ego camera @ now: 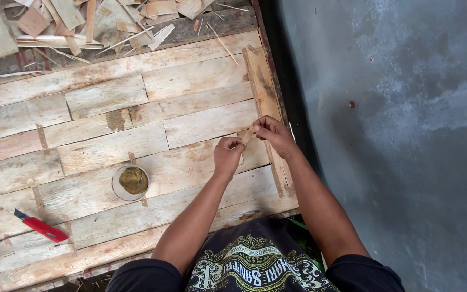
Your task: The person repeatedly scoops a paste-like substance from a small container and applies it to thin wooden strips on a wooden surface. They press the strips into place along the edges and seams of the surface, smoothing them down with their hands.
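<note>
Two hands meet over the right edge of the panel (109,135), both pinched on one small strip (248,133) of pale, dry bark or veneer. The left hand (228,156) grips its lower end between thumb and fingers; the right hand (274,135) closes on its upper end, so the strip spans the short gap between them, just above a long edge slat (263,97). The strip looks thin, light and stiff enough to hold its line, yet likely brittle along the grain, so a hold near the ends with flat fingertips seems safest. Left of the hands sits a bowl (119,186) of dark greenish-brown paste, touching the panel. Further left lies a red cutter (41,226). Scraps (82,21) pile at the top, and grey concrete floor (406,135) runs along the right.
</note>
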